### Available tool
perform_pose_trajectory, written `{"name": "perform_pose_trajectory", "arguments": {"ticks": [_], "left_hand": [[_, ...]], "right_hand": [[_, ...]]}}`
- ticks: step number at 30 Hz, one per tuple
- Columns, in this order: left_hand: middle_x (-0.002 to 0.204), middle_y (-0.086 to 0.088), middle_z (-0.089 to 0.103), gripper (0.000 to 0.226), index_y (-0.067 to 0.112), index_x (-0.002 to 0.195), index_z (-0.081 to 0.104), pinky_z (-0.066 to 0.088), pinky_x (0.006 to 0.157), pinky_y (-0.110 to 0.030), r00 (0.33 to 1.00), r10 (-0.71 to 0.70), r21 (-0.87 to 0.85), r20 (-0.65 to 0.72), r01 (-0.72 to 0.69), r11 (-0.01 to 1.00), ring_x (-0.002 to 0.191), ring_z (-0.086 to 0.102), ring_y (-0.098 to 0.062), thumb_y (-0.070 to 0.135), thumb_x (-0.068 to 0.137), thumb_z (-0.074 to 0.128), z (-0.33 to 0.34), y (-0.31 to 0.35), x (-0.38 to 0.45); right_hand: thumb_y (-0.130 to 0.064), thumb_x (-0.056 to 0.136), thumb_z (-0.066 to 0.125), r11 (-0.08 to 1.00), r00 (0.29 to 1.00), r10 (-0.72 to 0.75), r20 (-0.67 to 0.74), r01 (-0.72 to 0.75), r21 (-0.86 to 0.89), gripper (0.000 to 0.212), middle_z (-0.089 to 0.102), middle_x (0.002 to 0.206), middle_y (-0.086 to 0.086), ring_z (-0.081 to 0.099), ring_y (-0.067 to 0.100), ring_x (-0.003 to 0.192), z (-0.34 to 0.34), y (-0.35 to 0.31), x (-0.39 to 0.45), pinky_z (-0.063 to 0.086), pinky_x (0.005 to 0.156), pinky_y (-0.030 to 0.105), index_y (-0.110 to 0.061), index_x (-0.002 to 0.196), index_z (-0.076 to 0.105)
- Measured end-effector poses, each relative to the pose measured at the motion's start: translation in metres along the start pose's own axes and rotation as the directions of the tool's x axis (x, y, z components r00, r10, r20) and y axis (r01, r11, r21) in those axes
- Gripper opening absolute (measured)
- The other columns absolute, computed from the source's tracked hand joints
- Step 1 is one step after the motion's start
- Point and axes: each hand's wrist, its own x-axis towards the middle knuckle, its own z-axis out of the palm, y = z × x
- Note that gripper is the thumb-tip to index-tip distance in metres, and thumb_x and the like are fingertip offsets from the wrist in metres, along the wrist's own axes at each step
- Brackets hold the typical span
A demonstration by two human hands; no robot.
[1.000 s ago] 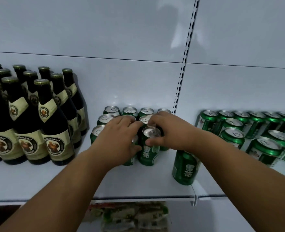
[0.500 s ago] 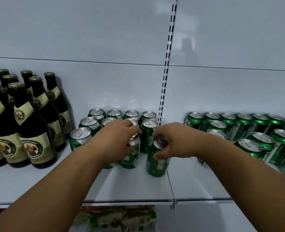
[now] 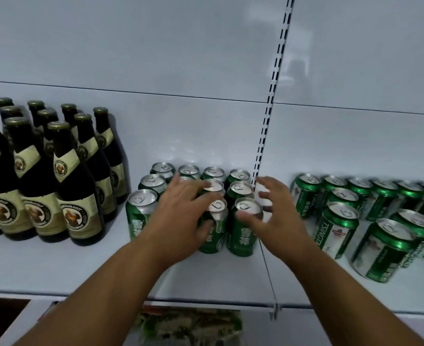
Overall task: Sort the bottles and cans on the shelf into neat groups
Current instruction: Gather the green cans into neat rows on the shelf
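Released since half a second ago: the front can (image 3: 246, 228), gripped then by the right hand (image 3: 275, 221), now standing free at the near right corner of its block, just left of the right fingers. Right fingers (image 3: 268, 183) spread wide and holding nothing, thumb touching that can's rim. Left hand (image 3: 181, 216) laid over the block, fingers (image 3: 193, 186) splayed flat across the tops, thumb against the side of the next front can.

Under and around the left fingers, green cans (image 3: 141, 211) packed in rows of four: eleven silver tops countable, one spot hidden beneath the palm. Smooth cylinders of glossy metal with ring pulls.

Well left of the left fingers, dark bottles (image 3: 78, 196): nine gold caps counted, more cut off at the edge; dark glass, long necks, cream labels. Right of the right fingers, green-and-white cans (image 3: 338, 231), at least ten, loosely ranked and running out of view.

All standing upright on a plain white shelf (image 3: 81, 265), with a white back panel (image 3: 181, 58) split by a slotted strip (image 3: 270, 96). Below the shelf lip, blurred packets (image 3: 188, 323).
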Motion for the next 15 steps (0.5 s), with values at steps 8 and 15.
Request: {"name": "perform_pose_trajectory", "arguments": {"ticks": [8,15], "left_hand": [[0.146,0.007,0.043,0.048,0.034,0.144,0.038,0.035,0.111,-0.038,0.552,-0.832,-0.828,0.045,0.487,0.279,0.131,0.042,-0.011,0.048,0.099,0.045,0.005,-0.041,-0.059],[0.133,0.003,0.063,0.057,0.038,0.132,0.058,0.042,0.106,-0.049,0.539,-0.695,-0.873,0.476,0.382,-0.302,0.12,0.061,-0.021,0.07,0.085,0.051,0.031,-0.095,-0.053]], "right_hand": [[-0.062,0.094,0.034,0.551,0.874,0.486,0.007,-0.313,0.773,0.051,0.06,0.118,-0.017,0.056,-0.004,0.098,0.054,0.024,0.0,0.043,0.076,0.021,-0.036,0.134,0.049],[-0.06,0.098,0.024,0.471,0.862,0.501,0.079,-0.349,0.81,0.06,0.059,0.132,-0.009,0.059,0.009,0.112,0.055,0.028,0.008,0.045,0.09,0.031,-0.025,0.142,0.047]]}}
